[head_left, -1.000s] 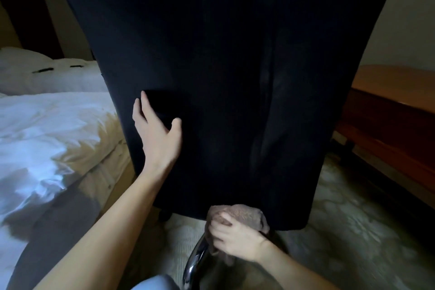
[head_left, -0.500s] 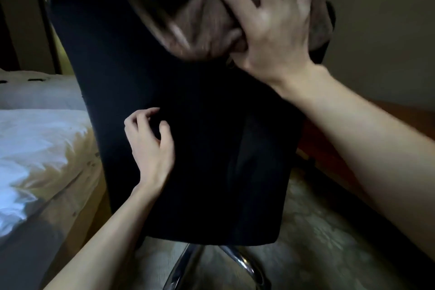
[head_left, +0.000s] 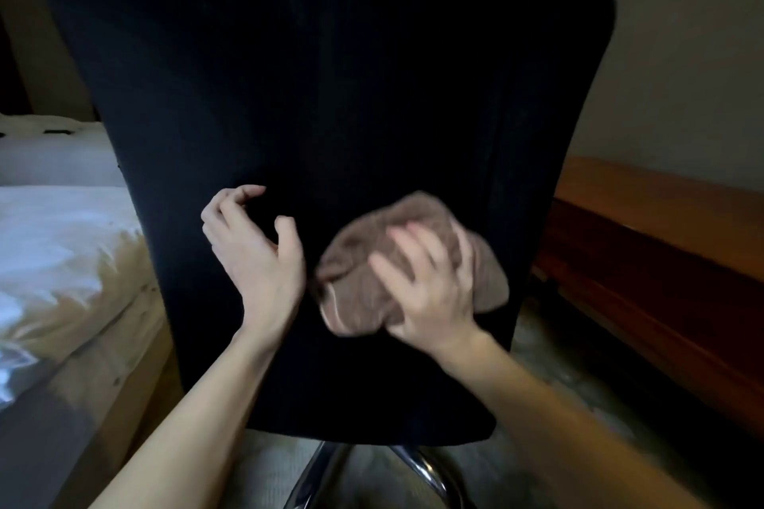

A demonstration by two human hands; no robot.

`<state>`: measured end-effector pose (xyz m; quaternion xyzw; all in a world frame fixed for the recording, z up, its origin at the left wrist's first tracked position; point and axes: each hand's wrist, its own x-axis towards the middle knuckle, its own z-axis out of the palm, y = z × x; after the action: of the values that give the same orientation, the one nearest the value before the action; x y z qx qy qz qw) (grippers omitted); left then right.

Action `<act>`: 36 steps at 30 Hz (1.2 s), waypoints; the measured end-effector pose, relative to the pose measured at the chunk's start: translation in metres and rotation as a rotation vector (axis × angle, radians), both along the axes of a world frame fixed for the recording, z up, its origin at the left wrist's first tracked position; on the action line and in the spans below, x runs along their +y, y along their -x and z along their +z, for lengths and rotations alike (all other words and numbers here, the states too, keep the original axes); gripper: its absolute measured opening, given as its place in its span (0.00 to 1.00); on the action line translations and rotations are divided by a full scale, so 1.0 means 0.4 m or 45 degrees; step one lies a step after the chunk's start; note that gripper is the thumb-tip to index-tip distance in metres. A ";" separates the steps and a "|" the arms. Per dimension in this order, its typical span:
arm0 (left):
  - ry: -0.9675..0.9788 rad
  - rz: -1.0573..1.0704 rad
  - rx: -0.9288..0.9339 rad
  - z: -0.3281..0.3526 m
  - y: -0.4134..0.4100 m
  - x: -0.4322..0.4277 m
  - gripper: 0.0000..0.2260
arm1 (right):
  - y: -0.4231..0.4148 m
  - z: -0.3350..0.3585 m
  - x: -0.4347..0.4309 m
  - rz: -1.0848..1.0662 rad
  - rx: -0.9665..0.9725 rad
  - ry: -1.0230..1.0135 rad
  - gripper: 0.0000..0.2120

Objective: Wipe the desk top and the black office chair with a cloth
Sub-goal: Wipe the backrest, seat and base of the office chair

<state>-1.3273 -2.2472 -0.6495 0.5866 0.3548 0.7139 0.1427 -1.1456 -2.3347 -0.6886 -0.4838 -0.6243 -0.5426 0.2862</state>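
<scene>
The back of the black office chair (head_left: 330, 74) fills most of the view, standing upright in front of me. My right hand (head_left: 430, 293) presses a bunched brown cloth (head_left: 355, 302) against the lower middle of the chair back, fingers spread over it and blurred by motion. My left hand (head_left: 256, 260) rests on the chair back just left of the cloth. Its fingers are loosely curled, with the tips against the fabric, and it holds nothing. The chair's seat is hidden behind the back.
The chair's chrome base (head_left: 426, 471) shows below the backrest. A bed with white bedding (head_left: 53, 252) is close on the left. Low wooden furniture (head_left: 645, 244) runs along the wall on the right, over patterned carpet (head_left: 578, 376).
My right hand has swept the cloth from the bottom of the chair back up to its top, then down to the lower middle. My left hand's fingers have curled.
</scene>
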 end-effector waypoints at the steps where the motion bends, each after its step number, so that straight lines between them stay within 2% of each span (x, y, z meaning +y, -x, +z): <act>1: -0.010 0.012 -0.001 -0.003 -0.001 0.002 0.17 | -0.008 -0.085 0.000 0.008 -0.008 0.066 0.24; 5: -0.063 0.024 0.013 -0.014 -0.001 0.013 0.17 | -0.025 -0.393 -0.047 -0.035 -0.192 0.523 0.16; 7: -0.065 0.041 0.010 -0.015 0.001 0.014 0.17 | -0.030 -0.493 -0.079 -0.102 -0.330 0.694 0.15; 11: -0.039 0.042 0.005 -0.008 0.016 0.013 0.18 | -0.039 -0.519 -0.119 -0.219 -0.831 0.828 0.06; 13: -0.032 0.019 0.043 -0.005 0.033 0.014 0.18 | -0.041 -0.444 -0.132 -0.161 -0.867 0.796 0.05; 17: -0.004 0.014 0.078 -0.002 0.059 0.011 0.19 | -0.024 -0.142 -0.143 0.090 -0.417 0.407 0.11; 19: 0.018 0.033 0.085 0.002 0.060 0.004 0.20 | -0.003 0.064 -0.151 0.122 -0.346 0.169 0.10; 23: 0.042 0.067 0.079 0.013 0.057 -0.020 0.22 | 0.062 0.435 -0.178 -0.065 -0.348 -0.262 0.12; 26: -0.032 0.046 0.052 0.026 0.044 -0.039 0.21 | 0.109 0.620 -0.200 -0.299 -0.229 -0.270 0.21; 29: -0.069 0.010 0.056 0.041 0.029 -0.035 0.22 | 0.126 0.714 -0.196 -0.398 -0.013 0.005 0.24; 31: -0.019 0.026 0.023 0.039 0.017 -0.024 0.24 | 0.125 0.718 -0.184 -0.356 0.047 0.060 0.24; 33: 0.051 0.037 -0.019 0.034 0.001 -0.019 0.27 | 0.126 0.674 -0.172 -0.346 0.047 -0.025 0.25; 36: 0.055 0.085 -0.007 0.021 -0.018 -0.008 0.29 | 0.114 0.562 -0.140 -0.178 -0.077 -0.253 0.20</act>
<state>-1.3202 -2.2505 -0.6412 0.5695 0.3890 0.7119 0.1325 -1.1911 -2.3905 -0.4637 -0.4789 -0.5406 -0.6346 0.2752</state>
